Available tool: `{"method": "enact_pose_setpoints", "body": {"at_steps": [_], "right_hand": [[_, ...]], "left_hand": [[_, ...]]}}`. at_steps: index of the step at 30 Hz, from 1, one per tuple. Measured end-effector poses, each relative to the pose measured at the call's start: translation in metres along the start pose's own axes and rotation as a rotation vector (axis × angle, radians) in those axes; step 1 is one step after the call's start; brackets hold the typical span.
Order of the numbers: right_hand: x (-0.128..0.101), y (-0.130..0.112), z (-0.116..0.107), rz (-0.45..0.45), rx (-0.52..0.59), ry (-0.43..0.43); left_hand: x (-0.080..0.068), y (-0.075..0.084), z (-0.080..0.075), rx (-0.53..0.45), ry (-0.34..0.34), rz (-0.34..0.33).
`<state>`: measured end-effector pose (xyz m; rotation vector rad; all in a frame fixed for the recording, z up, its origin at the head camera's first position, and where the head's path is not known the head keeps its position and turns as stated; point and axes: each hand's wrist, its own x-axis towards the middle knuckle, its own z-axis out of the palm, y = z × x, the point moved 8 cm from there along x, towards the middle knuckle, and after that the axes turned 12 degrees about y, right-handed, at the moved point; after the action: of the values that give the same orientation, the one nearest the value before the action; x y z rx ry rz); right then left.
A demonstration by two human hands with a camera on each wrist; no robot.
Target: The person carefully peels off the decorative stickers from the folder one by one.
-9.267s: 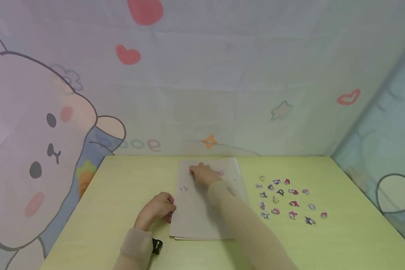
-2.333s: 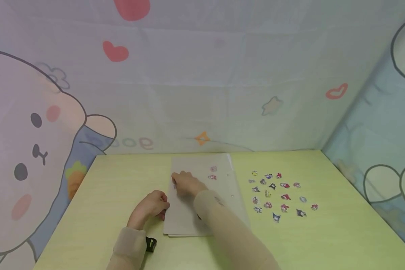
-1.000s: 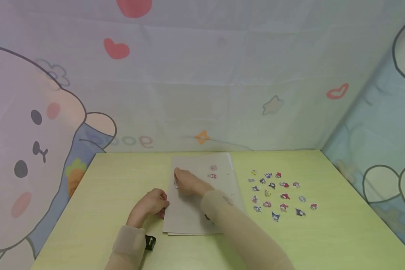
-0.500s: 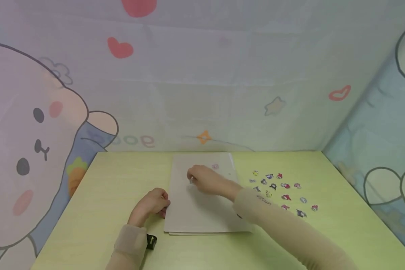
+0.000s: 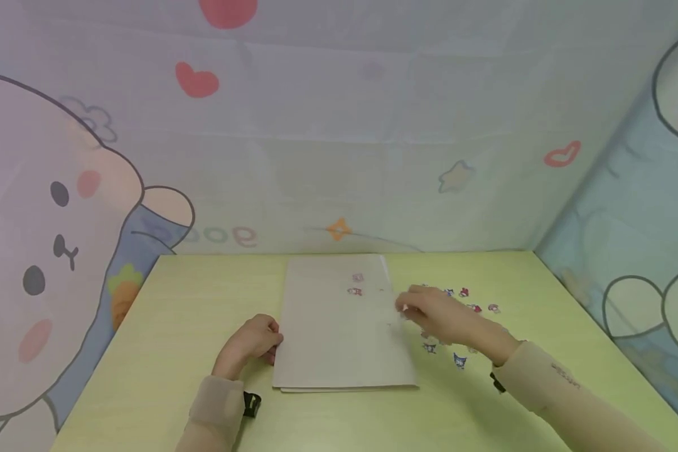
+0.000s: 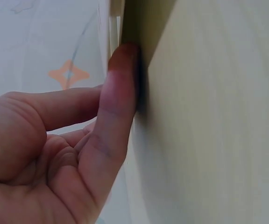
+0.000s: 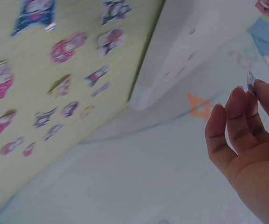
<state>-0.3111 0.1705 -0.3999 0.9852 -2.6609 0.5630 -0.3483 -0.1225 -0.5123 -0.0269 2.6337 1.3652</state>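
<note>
A white sheet (image 5: 339, 339) lies in the middle of the green table (image 5: 192, 301) with two small stickers (image 5: 356, 284) near its far edge. My left hand (image 5: 268, 346) sits at the sheet's left edge with curled fingers. In the left wrist view its thumb (image 6: 120, 88) presses against the sheet's edge (image 6: 112, 28). My right hand (image 5: 405, 309) hovers just past the sheet's right edge, over the loose stickers (image 5: 463, 300). It pinches a tiny sticker (image 7: 250, 80) at its fingertips (image 7: 239, 100).
Several cartoon stickers (image 7: 64, 49) lie scattered on the table right of the sheet (image 7: 204, 37), partly hidden by my right hand. Cartoon-printed cloth walls (image 5: 339, 157) close in the table at the back and both sides.
My right hand lifted a small sticker off the left part of the sheet and carried it right, across the sheet, to above the loose stickers. The left hand stayed put.
</note>
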Motion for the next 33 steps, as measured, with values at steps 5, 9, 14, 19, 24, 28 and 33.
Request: {"method": "enact_pose_setpoints", "body": {"at_steps": [5, 9, 14, 19, 24, 28, 33], "right_hand": [[-0.039, 0.046, -0.025, 0.182, 0.063, 0.027], [-0.074, 0.073, -0.032, 0.317, 0.123, 0.006], [-0.108, 0.091, -0.030, 0.395, 0.196, -0.051], [-0.130, 0.100, -0.012, 0.461, 0.299, -0.133], [-0.139, 0.103, 0.003, 0.481, 0.352, -0.174], [-0.140, 0.105, 0.008, 0.471, 0.316, -0.162], [-0.140, 0.106, 0.010, 0.458, 0.297, -0.156]], "left_hand": [[0.000, -0.001, 0.000, -0.013, -0.004, -0.012], [0.000, -0.003, 0.001, -0.019, -0.009, -0.022], [0.000, -0.003, 0.002, -0.017, -0.012, -0.026], [0.000, -0.002, 0.002, -0.015, -0.008, -0.021], [0.000, -0.001, 0.000, -0.027, -0.008, -0.027], [-0.002, 0.000, 0.001, -0.031, -0.010, -0.025], [-0.003, 0.001, 0.000, -0.023, -0.006, -0.013]]}}
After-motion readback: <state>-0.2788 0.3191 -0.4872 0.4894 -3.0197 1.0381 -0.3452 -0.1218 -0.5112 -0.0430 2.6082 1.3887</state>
